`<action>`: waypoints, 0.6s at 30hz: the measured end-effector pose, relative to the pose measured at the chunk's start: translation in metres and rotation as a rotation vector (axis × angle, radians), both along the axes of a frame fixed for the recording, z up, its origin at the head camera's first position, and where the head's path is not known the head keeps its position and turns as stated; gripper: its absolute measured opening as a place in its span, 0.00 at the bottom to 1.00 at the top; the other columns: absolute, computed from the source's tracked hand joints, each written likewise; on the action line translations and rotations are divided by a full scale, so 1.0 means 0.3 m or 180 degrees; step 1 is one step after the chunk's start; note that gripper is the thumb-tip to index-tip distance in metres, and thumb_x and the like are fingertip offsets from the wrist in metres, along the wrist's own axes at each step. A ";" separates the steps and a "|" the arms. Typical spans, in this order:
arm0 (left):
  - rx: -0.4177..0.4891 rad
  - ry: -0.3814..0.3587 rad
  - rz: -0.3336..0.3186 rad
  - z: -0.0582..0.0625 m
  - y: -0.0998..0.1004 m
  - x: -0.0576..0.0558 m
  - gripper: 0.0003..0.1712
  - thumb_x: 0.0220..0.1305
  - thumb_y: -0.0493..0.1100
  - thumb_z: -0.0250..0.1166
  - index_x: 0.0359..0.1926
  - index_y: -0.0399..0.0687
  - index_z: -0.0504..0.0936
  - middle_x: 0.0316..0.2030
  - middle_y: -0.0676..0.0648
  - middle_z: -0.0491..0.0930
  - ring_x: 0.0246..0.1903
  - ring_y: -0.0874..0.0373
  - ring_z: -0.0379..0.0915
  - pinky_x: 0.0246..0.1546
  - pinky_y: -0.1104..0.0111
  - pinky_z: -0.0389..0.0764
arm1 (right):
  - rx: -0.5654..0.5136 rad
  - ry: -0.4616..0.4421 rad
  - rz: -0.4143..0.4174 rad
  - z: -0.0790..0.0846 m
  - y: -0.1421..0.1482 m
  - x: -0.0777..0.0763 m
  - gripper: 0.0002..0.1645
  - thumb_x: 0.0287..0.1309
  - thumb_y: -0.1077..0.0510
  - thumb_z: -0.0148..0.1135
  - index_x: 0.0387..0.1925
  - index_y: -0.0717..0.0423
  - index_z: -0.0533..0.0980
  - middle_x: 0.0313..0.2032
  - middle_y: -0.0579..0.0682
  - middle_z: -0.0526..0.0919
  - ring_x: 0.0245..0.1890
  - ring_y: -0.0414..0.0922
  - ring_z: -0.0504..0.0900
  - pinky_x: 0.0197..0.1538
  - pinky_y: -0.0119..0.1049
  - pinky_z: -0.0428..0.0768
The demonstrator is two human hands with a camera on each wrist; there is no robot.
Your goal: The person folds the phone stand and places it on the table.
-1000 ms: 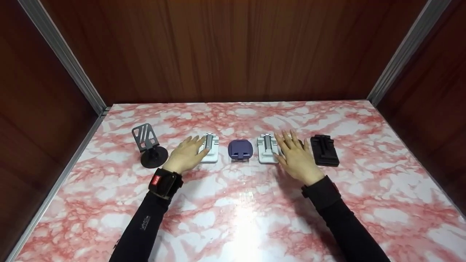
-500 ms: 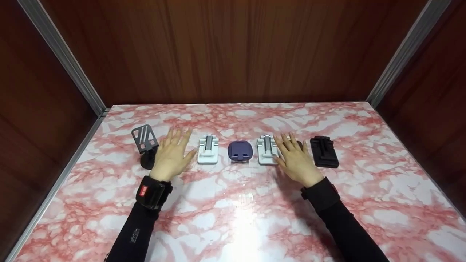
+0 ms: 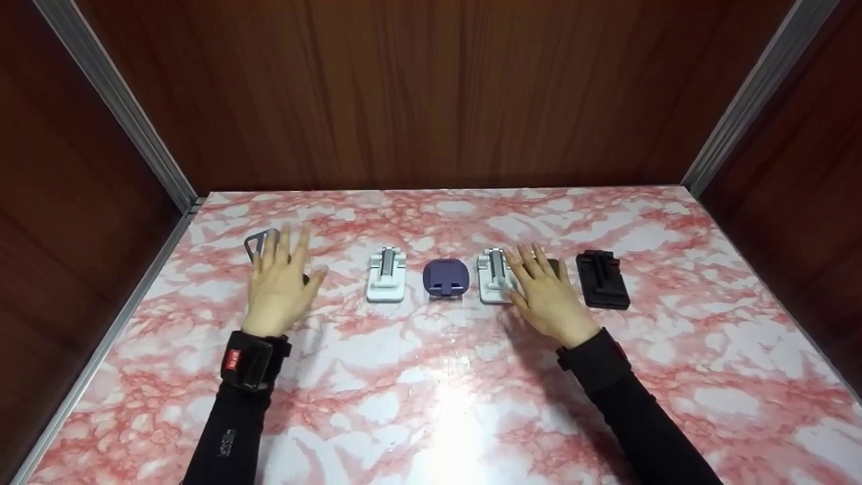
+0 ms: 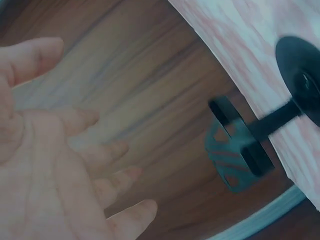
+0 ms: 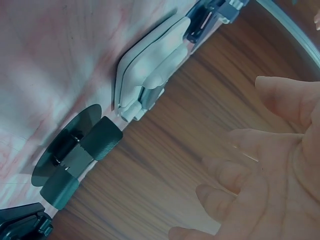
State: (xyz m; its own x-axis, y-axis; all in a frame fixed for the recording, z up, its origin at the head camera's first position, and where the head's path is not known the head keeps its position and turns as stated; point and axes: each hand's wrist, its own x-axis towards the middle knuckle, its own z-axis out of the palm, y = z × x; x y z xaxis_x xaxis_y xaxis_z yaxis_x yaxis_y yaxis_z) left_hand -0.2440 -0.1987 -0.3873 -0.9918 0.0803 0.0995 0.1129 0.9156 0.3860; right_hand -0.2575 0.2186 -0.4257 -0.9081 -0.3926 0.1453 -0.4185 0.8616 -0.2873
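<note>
My left hand (image 3: 277, 289) hovers with fingers spread over a phone stand with a grey slotted plate (image 3: 258, 244) and a round black base. In the left wrist view that phone stand (image 4: 235, 155) stands upright, apart from the palm (image 4: 40, 175). On the right side, my right hand (image 3: 549, 296) hangs spread above a round-based black phone stand (image 5: 70, 160), mostly hidden from the head view. Just left of those fingers lies a folded white phone stand (image 3: 495, 286), partly covered by them. Both hands hold nothing.
Between the hands lie a second folded white phone stand (image 3: 386, 276) and a purple phone stand (image 3: 446, 277). Right of my right hand is a folded black phone stand (image 3: 603, 279). The marbled table (image 3: 404, 377) meets wood panels (image 3: 431, 94) at the back and sides.
My left hand has moved left, from beside the left white phone stand to over the grey-plated one, uncovering the white one. The right hand has stayed nearly still.
</note>
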 end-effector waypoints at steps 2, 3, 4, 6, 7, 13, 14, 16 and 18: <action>0.0074 0.0086 0.0069 -0.001 -0.019 -0.008 0.47 0.86 0.51 0.57 0.90 0.37 0.45 0.87 0.26 0.36 0.86 0.26 0.28 0.85 0.33 0.31 | -0.0035 0.0003 -0.0003 0.003 0.000 0.003 0.39 0.85 0.57 0.56 0.86 0.66 0.58 0.85 0.73 0.53 0.86 0.72 0.47 0.80 0.83 0.48; 0.0115 0.0112 0.0096 -0.004 -0.030 -0.013 0.47 0.85 0.51 0.57 0.89 0.36 0.45 0.87 0.25 0.37 0.86 0.26 0.28 0.85 0.33 0.31 | -0.0049 0.0007 -0.0007 0.004 0.001 0.005 0.39 0.84 0.58 0.56 0.86 0.66 0.58 0.85 0.73 0.53 0.86 0.72 0.47 0.80 0.83 0.47; 0.0149 0.0121 0.0121 -0.008 -0.040 -0.019 0.47 0.85 0.50 0.56 0.89 0.35 0.45 0.87 0.25 0.37 0.86 0.26 0.28 0.85 0.33 0.31 | -0.0063 0.0019 -0.0008 0.005 0.001 0.007 0.39 0.84 0.58 0.57 0.86 0.67 0.58 0.85 0.72 0.54 0.86 0.72 0.48 0.80 0.83 0.47; 0.0221 0.0099 0.0170 -0.017 -0.059 -0.029 0.47 0.85 0.50 0.56 0.89 0.34 0.44 0.87 0.24 0.36 0.86 0.26 0.27 0.85 0.32 0.32 | -0.0078 0.0052 -0.0009 0.006 0.003 0.009 0.39 0.83 0.58 0.58 0.85 0.67 0.60 0.84 0.72 0.54 0.85 0.72 0.49 0.80 0.83 0.48; 0.0247 0.0081 0.0193 -0.022 -0.068 -0.035 0.48 0.85 0.50 0.56 0.89 0.34 0.43 0.87 0.24 0.35 0.86 0.26 0.26 0.85 0.32 0.32 | -0.0076 0.0068 0.0000 0.007 0.002 0.011 0.39 0.83 0.59 0.58 0.85 0.67 0.60 0.84 0.73 0.55 0.85 0.72 0.49 0.80 0.83 0.48; 0.0390 0.0068 0.0337 -0.032 -0.119 -0.049 0.49 0.85 0.50 0.56 0.89 0.31 0.40 0.86 0.23 0.33 0.86 0.25 0.26 0.86 0.35 0.32 | -0.0062 0.0145 0.0056 0.015 -0.009 0.021 0.39 0.82 0.59 0.60 0.85 0.67 0.61 0.84 0.72 0.55 0.85 0.73 0.51 0.79 0.83 0.49; 0.0443 0.0073 0.0355 -0.032 -0.128 -0.049 0.49 0.86 0.50 0.55 0.88 0.30 0.39 0.86 0.23 0.33 0.85 0.25 0.26 0.86 0.36 0.32 | -0.0078 0.0138 0.0063 0.018 -0.012 0.024 0.39 0.82 0.58 0.60 0.85 0.67 0.60 0.85 0.72 0.54 0.85 0.73 0.51 0.79 0.83 0.49; 0.0624 0.0118 0.0395 -0.045 -0.154 -0.058 0.50 0.85 0.49 0.56 0.88 0.28 0.39 0.86 0.22 0.33 0.85 0.24 0.26 0.86 0.37 0.33 | -0.0115 0.0106 0.0085 0.022 -0.020 0.030 0.40 0.83 0.58 0.60 0.86 0.66 0.59 0.85 0.71 0.52 0.85 0.72 0.49 0.80 0.83 0.47; 0.0831 0.0235 0.0436 -0.099 -0.206 -0.094 0.52 0.84 0.50 0.58 0.87 0.27 0.39 0.86 0.22 0.34 0.85 0.24 0.27 0.86 0.35 0.34 | -0.0144 0.0068 0.0121 0.025 -0.030 0.038 0.40 0.84 0.57 0.59 0.86 0.65 0.58 0.86 0.71 0.51 0.86 0.72 0.48 0.80 0.83 0.45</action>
State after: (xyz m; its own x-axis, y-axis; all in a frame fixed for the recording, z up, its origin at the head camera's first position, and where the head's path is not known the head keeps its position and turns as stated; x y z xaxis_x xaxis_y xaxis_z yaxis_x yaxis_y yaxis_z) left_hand -0.2722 -0.2604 -0.4170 -0.9809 -0.0916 0.1715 0.0317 0.7951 0.6057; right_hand -0.2462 0.2097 -0.4181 -0.8892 -0.4193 0.1830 -0.4571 0.8313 -0.3162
